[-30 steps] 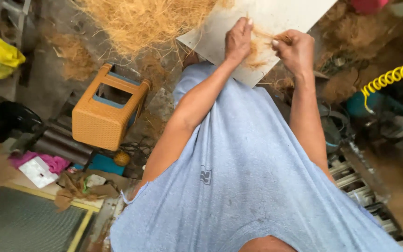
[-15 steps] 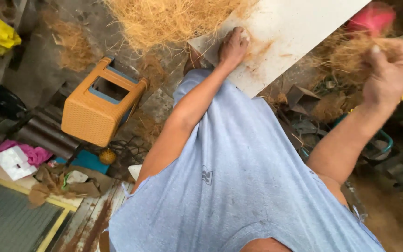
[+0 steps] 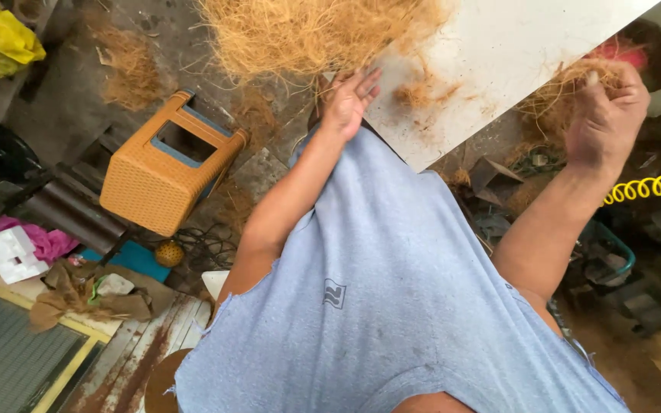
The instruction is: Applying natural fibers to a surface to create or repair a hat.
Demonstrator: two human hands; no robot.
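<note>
My left hand (image 3: 352, 98) lies spread flat on the white board (image 3: 499, 53) beside the fibre heap (image 3: 307, 30); my right hand (image 3: 606, 115) clutches a fibre tuft (image 3: 556, 95). White box (image 3: 9, 255) lies far left.

A tangled tuft of golden-brown coconut fibre (image 3: 568, 95) sits bunched in the right hand (image 3: 604, 115); a larger loose fibre pile (image 3: 315, 30) lies just beyond the left hand (image 3: 350, 99).

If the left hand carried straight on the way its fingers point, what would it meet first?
Most likely the big pile of coconut fibre. The left hand lies open at the edge of the white board, fingers aimed up and slightly right toward the pile just ahead. From one view, their height above it is unclear.
</note>
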